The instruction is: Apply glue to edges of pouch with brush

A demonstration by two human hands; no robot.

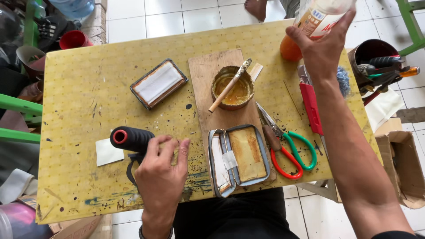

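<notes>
Right hand [319,48] raised at far right edge of yellow table [88,88], fingers wrapped round clear plastic bottle [318,15] with orange base, held tilted above tabletop. Left hand [161,172] at near edge, fingers curled loosely beside black thread spool [132,138] lying on side; whether it grips anything, cannot tell. White scrap [108,152] just left of spool. On wooden board [212,84]: round tin of amber glue [232,87] with brush [230,84] across it, open zip pouch [239,157] nearer. Scissors [287,146] with red and green handles right of pouch.
</notes>
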